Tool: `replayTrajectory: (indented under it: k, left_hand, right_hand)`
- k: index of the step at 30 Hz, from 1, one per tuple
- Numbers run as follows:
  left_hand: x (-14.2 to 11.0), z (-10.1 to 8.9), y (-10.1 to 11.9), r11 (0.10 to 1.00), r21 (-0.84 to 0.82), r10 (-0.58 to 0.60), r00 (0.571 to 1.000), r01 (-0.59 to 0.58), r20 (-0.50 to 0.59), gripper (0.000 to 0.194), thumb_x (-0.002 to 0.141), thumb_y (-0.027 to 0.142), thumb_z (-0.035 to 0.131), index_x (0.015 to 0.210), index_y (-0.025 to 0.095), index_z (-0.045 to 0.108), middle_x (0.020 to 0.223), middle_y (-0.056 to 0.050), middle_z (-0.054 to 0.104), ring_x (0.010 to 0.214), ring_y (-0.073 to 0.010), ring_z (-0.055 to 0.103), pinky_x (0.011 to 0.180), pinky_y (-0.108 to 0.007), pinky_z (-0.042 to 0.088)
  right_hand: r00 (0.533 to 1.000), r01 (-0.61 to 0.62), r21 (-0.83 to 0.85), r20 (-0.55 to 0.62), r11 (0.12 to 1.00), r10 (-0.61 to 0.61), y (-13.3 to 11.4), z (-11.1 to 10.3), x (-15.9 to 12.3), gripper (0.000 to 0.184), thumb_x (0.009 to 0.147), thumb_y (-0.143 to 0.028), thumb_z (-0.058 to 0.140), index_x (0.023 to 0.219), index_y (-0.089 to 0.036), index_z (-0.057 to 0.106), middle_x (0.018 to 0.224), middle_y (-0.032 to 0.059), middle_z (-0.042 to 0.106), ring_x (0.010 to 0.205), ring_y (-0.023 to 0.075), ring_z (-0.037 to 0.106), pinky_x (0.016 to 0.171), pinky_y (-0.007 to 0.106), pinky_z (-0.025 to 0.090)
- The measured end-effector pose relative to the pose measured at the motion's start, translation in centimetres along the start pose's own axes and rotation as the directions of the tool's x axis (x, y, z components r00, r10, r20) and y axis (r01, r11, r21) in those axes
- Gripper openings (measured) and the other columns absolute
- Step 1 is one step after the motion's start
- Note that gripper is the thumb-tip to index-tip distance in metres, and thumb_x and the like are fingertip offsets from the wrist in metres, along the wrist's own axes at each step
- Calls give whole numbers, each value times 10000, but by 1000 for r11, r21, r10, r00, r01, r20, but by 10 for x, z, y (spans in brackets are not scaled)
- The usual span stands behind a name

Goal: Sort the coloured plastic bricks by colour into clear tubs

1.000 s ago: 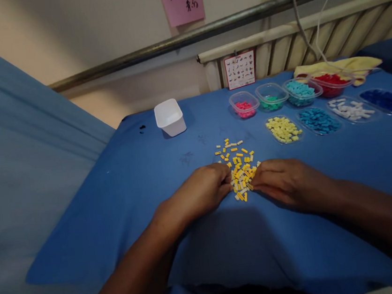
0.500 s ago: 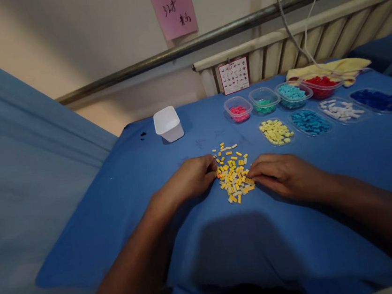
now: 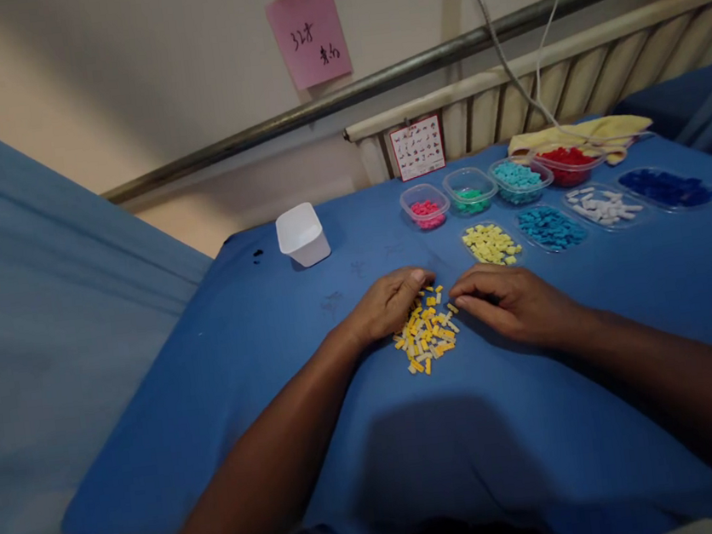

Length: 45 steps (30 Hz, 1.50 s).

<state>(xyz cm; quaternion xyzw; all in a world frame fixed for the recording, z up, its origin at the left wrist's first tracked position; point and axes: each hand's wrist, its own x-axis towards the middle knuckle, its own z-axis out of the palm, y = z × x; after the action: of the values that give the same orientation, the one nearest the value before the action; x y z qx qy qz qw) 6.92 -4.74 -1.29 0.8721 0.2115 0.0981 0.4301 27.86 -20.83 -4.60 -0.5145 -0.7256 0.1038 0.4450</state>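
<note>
A loose pile of small yellow and pale cream toy bricks (image 3: pixel 427 338) lies on the blue cloth. Over its upper left part rests my left hand (image 3: pixel 392 301), fingers stretched out around the far side and hiding some bricks; no brick shows held in it. At the right edge of the pile is my right hand (image 3: pixel 514 300), with thumb and fingers drawn together near a few bricks. Whether a brick sits between those fingertips cannot be made out.
A white plastic tub (image 3: pixel 303 235) stands at the back left. Clear containers of pink pieces (image 3: pixel 427 213), green pieces (image 3: pixel 470 199), pale yellow pieces (image 3: pixel 491 244), white pieces (image 3: pixel 603 205) and other colours stand back right. Behind them are a picture card (image 3: pixel 418 148) and a yellow cloth (image 3: pixel 578 134).
My left hand has moved right, from the pile's left edge over its upper part, and its fingers have straightened. The scattered far bricks are now hidden or gathered closer. My right hand has barely moved.
</note>
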Motion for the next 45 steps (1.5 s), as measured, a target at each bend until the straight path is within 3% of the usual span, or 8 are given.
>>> replayTrajectory:
  k: [5, 11, 16, 20, 28, 32, 36, 45]
  left_hand:
    - [-10, -7, 12, 991, -131, -45, 995, 33, -89, 734, 1128, 731, 392, 1300, 147, 801, 1399, -153, 789, 1331, -320, 723, 1204, -460, 521]
    - [-26, -27, -2, 990, 75, -102, 975, 119, -198, 449, 1085, 516, 559, 1279, 178, 783, 1283, -119, 819, 1171, -293, 758, 1067, -451, 581]
    - [-53, -36, -4, 990, 134, -47, 998, 53, -43, 312, 990, 297, 666, 1264, 220, 794, 1266, -86, 800, 1087, -242, 758, 983, -384, 598]
    - [-57, -32, -5, 994, 106, 10, 1000, -9, -9, 283, 1001, 276, 675, 1247, 228, 805, 1262, -80, 780, 1039, -209, 739, 973, -362, 589]
    - [-60, -32, 2, 991, 118, 67, 997, -64, -28, 239, 1025, 262, 673, 1225, 212, 795, 1202, -70, 748, 1021, -194, 718, 939, -328, 566]
    - [-66, -33, 16, 966, 191, 150, 979, -174, 138, 164, 1029, 238, 689, 1149, 213, 798, 1159, -68, 740, 1043, -203, 705, 942, -310, 547]
    - [-68, -30, 23, 951, 201, 182, 949, -237, 258, 177, 1033, 148, 651, 1088, 225, 801, 1108, -50, 767, 1073, -205, 719, 973, -301, 527]
    - [-70, -38, 22, 955, 258, 80, 965, -146, 249, 185, 1031, 131, 628, 1038, 227, 786, 1074, -31, 760, 980, -173, 709, 882, -268, 515]
  right_hand:
    - [999, -53, -9, -1, 999, 53, 4, 1, -1, 153, 1089, -246, 650, 1152, -221, 787, 1092, 72, 824, 989, 232, 777, 894, 398, 624]
    - [998, -63, -71, 10, 995, 64, 11, 7, -5, 305, 1084, -242, 626, 1346, -247, 781, 1312, 100, 828, 1201, 293, 786, 1059, 482, 635]
    - [993, 83, -136, 95, 987, -70, 12, 13, -5, 433, 1082, -182, 591, 1489, -248, 726, 1440, 137, 787, 1315, 336, 750, 1136, 579, 608]
    - [970, 182, -123, 187, 976, -157, 7, 14, -5, 318, 1094, -166, 606, 1328, -257, 800, 1357, 128, 824, 1239, 295, 791, 1043, 497, 665]
    - [973, 89, -146, 223, 985, -55, -9, 0, 16, 199, 1098, -252, 666, 1245, -252, 800, 1189, 91, 858, 1057, 265, 823, 924, 423, 676]
    - [980, 82, -151, 191, 985, -53, -17, 1, 27, 156, 1106, -254, 647, 1168, -244, 790, 1063, 84, 839, 935, 241, 791, 835, 383, 638]
    - [963, 171, -122, 231, 978, -139, -19, 7, 15, 127, 1105, -224, 652, 1147, -218, 771, 984, 85, 804, 882, 231, 752, 770, 361, 606]
    - [934, 215, -118, 314, 969, -169, -21, -5, 2, 170, 1108, -208, 648, 1226, -234, 767, 1067, 102, 803, 940, 243, 754, 801, 386, 619]
